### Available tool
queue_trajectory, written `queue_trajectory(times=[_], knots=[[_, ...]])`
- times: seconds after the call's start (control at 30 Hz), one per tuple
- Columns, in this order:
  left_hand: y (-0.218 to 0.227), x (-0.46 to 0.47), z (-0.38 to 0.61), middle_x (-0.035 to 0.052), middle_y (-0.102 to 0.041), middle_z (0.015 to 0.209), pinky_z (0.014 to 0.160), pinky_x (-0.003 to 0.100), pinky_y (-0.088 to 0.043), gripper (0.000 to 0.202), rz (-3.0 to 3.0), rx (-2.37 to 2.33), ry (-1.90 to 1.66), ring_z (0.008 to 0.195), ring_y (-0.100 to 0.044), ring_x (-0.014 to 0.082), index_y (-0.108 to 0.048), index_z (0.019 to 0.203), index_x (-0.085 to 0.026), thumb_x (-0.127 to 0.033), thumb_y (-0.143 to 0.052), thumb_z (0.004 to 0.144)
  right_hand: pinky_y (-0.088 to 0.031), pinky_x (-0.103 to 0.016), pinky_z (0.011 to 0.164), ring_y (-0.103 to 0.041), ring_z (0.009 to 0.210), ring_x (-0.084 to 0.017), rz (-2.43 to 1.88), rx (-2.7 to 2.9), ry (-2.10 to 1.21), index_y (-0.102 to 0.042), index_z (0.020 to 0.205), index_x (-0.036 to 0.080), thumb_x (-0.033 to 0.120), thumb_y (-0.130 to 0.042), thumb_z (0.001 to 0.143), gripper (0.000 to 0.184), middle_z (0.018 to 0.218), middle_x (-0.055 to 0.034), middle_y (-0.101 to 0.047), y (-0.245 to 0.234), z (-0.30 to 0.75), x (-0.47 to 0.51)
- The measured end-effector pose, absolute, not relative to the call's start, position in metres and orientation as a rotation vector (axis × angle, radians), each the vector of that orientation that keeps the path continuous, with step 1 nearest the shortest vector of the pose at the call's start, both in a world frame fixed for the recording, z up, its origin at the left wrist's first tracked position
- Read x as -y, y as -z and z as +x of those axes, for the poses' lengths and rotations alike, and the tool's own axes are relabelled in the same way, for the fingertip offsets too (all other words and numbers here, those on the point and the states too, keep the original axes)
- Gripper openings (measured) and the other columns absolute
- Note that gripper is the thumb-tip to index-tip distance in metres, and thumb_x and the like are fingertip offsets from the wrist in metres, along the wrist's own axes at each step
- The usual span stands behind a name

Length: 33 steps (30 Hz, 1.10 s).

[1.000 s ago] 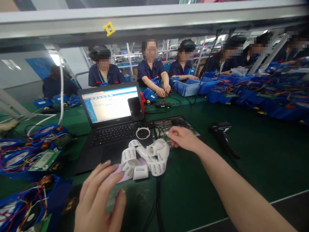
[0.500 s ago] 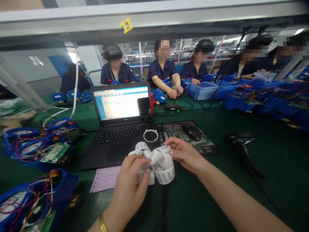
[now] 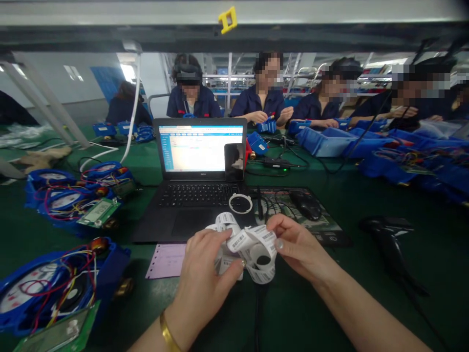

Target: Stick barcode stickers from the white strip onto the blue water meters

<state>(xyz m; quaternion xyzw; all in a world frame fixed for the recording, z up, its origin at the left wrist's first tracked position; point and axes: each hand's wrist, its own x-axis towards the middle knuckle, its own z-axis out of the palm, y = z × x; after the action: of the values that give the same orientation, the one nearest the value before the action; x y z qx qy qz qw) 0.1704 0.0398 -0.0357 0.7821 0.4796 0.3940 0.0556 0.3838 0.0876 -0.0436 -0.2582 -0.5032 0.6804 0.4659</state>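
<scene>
Our right hand [image 3: 306,253] pinches the barcode label strip [image 3: 241,240] on the counter [image 3: 296,305], at five o'clock from the laptop [image 3: 194,195]. Our left hand [image 3: 203,266] covers the strip's nine o'clock side; we can't tell if it grips.

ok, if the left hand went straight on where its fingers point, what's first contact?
The barcode label strip, right at the left hand's fingertips. They may be touching it; depth is unclear there.
</scene>
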Motion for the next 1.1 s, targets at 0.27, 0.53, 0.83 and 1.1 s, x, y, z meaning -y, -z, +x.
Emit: queue_trajectory(times=[0.27, 0.53, 0.83, 1.1], knots=[[0.033, -0.040, 0.170, 0.0029, -0.061, 0.097, 0.081, 0.035, -0.039, 0.016, 2.400, -1.427, -1.256, 0.095, -0.050, 0.0214, -0.057, 0.102, -0.020, -0.015, -0.055, 0.087, -0.045, -0.023, 0.063, -0.056, 0.070, -0.014, -0.585, 1.388, -1.664, -0.057, 0.103, 0.021, 0.038, -0.078, 0.076, 0.037, 0.082, -0.0027, -0.060, 0.040, 0.385, -0.079], [0.026, -0.032, 0.167, 0.0049, -0.057, 0.101, 0.083, 0.033, -0.041, 0.026, 2.506, -1.229, -1.512, 0.096, -0.052, 0.0178, -0.055, 0.106, -0.019, -0.004, -0.057, 0.084, -0.043, -0.023, 0.059, -0.055, 0.073, -0.016, -0.845, 1.603, -1.446, -0.062, 0.100, 0.019, 0.047, -0.066, 0.083, 0.033, 0.087, -0.0058, -0.059, 0.043, 0.381, -0.083], [0.026, -0.018, 0.163, 0.0055, -0.056, 0.104, 0.085, 0.034, -0.047, 0.021, 2.809, -0.938, -1.541, 0.100, -0.053, 0.0171, -0.057, 0.098, -0.017, -0.002, -0.053, 0.083, -0.042, -0.023, 0.059, -0.052, 0.077, -0.015, -0.879, 2.051, -0.847, -0.063, 0.109, 0.023, 0.016, -0.069, 0.075, 0.035, 0.099, -0.0049, -0.055, 0.037, 0.379, -0.082], [0.036, -0.023, 0.165, 0.0113, -0.055, 0.109, 0.093, 0.036, -0.046, 0.035, 2.648, -0.774, -1.407, 0.107, -0.052, 0.0217, -0.048, 0.114, -0.015, -0.037, -0.058, 0.089, -0.049, -0.031, 0.073, -0.057, 0.086, -0.019, -0.801, 1.838, -0.387, -0.063, 0.099, 0.023, 0.010, -0.061, 0.079, 0.024, 0.094, -0.0046, -0.058, 0.038, 0.379, -0.085]])
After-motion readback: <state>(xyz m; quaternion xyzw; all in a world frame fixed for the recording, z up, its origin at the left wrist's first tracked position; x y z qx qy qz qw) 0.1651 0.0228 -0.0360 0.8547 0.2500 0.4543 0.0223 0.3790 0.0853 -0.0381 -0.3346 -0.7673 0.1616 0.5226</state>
